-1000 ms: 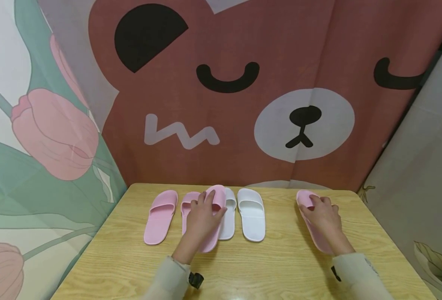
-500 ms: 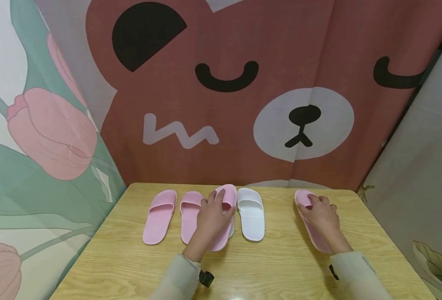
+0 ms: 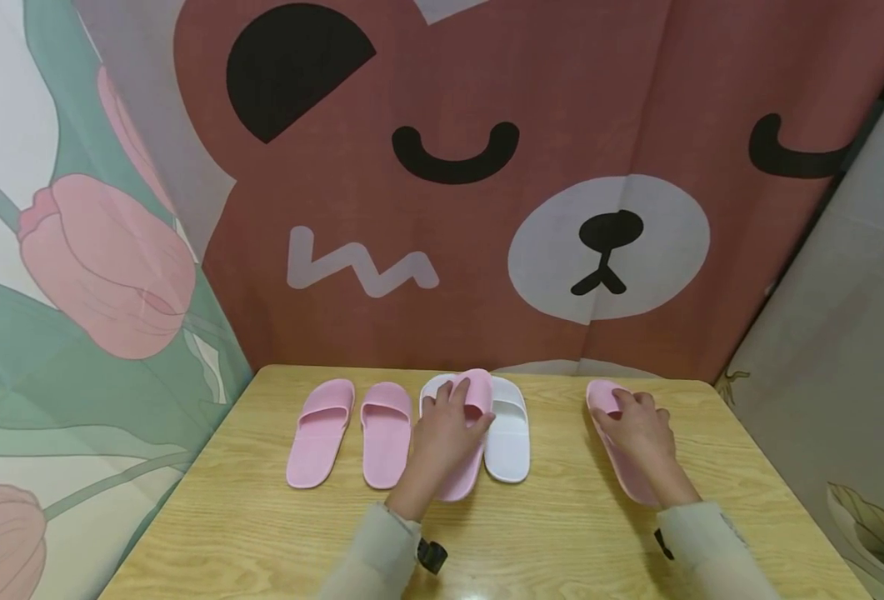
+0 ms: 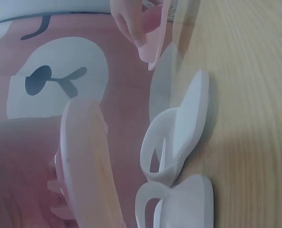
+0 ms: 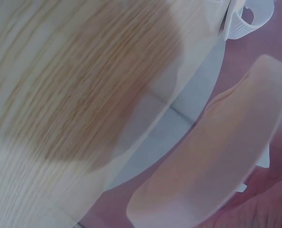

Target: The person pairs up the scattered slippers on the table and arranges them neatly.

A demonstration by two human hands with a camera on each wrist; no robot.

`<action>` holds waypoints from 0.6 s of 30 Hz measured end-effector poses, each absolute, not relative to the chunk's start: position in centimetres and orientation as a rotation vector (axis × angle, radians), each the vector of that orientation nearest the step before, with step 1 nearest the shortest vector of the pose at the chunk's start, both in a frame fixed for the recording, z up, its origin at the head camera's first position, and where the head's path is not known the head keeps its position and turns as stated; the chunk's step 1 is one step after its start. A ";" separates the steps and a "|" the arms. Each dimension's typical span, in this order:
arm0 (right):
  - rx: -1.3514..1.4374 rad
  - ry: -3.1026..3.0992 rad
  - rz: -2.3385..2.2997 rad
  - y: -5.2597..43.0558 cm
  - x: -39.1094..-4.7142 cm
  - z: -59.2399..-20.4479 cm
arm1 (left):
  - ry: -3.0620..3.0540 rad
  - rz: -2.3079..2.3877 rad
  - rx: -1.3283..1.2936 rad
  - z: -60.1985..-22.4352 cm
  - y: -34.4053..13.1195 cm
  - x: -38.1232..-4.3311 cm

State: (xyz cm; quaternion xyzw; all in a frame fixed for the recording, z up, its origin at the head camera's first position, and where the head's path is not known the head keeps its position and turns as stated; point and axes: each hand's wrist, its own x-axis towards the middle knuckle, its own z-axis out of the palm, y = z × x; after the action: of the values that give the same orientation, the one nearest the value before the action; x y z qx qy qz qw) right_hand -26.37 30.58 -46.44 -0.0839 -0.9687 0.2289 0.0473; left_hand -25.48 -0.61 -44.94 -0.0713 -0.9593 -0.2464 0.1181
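Observation:
My left hand (image 3: 443, 429) grips a pink slide slipper (image 3: 462, 483) by its side and strap, raised above the table. In the head view this slipper overlaps two white slippers; the left white slipper (image 3: 432, 386) is mostly hidden and the right white slipper (image 3: 509, 450) shows more. The left wrist view has the held slipper's side (image 4: 86, 161) apart from the white slippers standing on the wood. Farther right, my right hand (image 3: 642, 432) holds another pink slipper (image 3: 625, 471) round its strap, with a shadow under it on the table.
Two more pink slippers, one angled (image 3: 320, 446) and one straighter (image 3: 386, 450), lie to the left on the wooden table (image 3: 546, 542). Behind the table's back edge hangs a brown bear-print curtain (image 3: 471, 233). Printed curtains flank both sides.
My left hand has carried its pink slipper rightward, from over the second pink slipper to over the white pair. My right hand has shifted slightly left with its slipper.

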 end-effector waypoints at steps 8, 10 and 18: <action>-0.253 -2.954 0.696 30.4 -26.4 -46.4 | -2.818 -0.740 -0.208 -45.1 1.0 -25.6; -0.258 -2.954 0.698 30.3 -26.5 -46.4 | -2.823 -0.741 -0.221 -45.0 1.5 -25.6; -0.269 -2.956 0.695 30.3 -26.6 -46.3 | -2.821 -0.725 -0.264 -45.1 3.5 -25.9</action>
State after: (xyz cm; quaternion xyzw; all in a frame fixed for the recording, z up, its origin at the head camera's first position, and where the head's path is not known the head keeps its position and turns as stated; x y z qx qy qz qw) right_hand -26.63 30.26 -46.26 -0.0882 -0.9686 0.2277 0.0465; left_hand -25.87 3.54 -45.10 -0.0898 -0.9589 -0.2465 0.1080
